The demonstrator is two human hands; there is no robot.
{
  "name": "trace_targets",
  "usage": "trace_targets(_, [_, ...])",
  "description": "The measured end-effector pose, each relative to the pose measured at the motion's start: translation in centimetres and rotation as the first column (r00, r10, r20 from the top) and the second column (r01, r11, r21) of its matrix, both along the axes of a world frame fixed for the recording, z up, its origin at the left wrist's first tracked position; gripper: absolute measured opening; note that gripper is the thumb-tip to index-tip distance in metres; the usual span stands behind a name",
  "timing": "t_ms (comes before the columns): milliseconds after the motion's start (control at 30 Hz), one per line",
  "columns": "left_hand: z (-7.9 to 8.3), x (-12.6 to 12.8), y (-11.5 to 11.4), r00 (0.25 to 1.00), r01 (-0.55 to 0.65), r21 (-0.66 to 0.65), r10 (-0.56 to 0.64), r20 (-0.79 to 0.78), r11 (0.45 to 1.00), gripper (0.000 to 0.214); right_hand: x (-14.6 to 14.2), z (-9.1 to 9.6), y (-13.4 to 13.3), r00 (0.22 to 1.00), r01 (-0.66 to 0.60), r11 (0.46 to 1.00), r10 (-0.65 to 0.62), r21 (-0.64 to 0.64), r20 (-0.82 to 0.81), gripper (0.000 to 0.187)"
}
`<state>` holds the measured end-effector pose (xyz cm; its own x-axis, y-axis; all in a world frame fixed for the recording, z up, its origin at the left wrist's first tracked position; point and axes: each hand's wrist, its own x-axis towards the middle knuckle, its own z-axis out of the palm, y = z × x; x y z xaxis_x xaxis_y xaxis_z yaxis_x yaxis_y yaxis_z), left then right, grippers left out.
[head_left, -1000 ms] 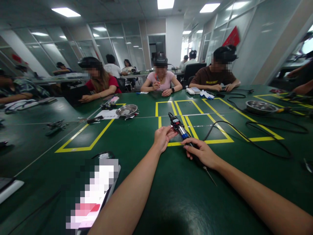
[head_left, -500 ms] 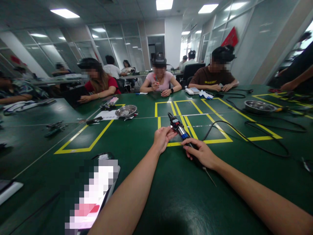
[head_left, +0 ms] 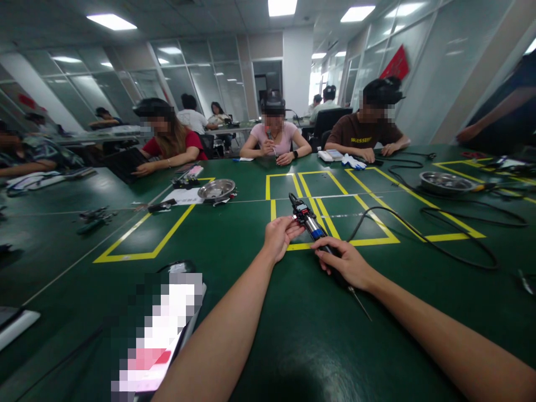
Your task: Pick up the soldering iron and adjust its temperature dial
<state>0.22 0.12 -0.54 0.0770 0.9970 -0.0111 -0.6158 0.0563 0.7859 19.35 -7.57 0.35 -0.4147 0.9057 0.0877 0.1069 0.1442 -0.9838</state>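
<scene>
A pen-shaped electric tool [head_left: 309, 220] with a black, red and blue body lies slanted on the green table [head_left: 234, 245]; its thin metal tip [head_left: 360, 304] points toward me. My right hand [head_left: 345, 263] is wrapped round the tool's lower grip. My left hand [head_left: 278, 235] pinches the tool's upper part near the red and black section, fingers closed on it.
Yellow tape rectangles [head_left: 144, 231] mark the table. A black cable [head_left: 422, 237] loops to the right. Metal bowls [head_left: 216, 189] [head_left: 447, 181] stand left and right. A phone [head_left: 157, 335] lies near my left arm. Several people sit across the table.
Both hands and the tool stay almost still. The person at the far right edge has shifted their arm upward.
</scene>
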Motion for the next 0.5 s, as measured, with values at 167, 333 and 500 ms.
trace_targets(167, [-0.03, 0.0, 0.05, 1.0, -0.003, -0.008, 0.003, 0.004, 1.0, 0.015, -0.03, 0.13, -0.02, 1.0, 0.004, 1.0, -0.004, 0.002, 0.004, 0.037])
trace_targets(333, [-0.09, -0.03, 0.06, 1.0, 0.014, 0.014, -0.014, 0.004, 1.0, 0.015, 0.08, 0.05, -0.02, 1.0, -0.002, 1.0, 0.002, 0.006, -0.002, 0.037])
trace_targets(500, [-0.02, 0.02, 0.02, 1.0, 0.009, -0.014, -0.009, 0.01, 1.0, 0.014, 0.08, -0.05, 0.04, 1.0, 0.0, 1.0, 0.0, -0.007, -0.003, 0.038])
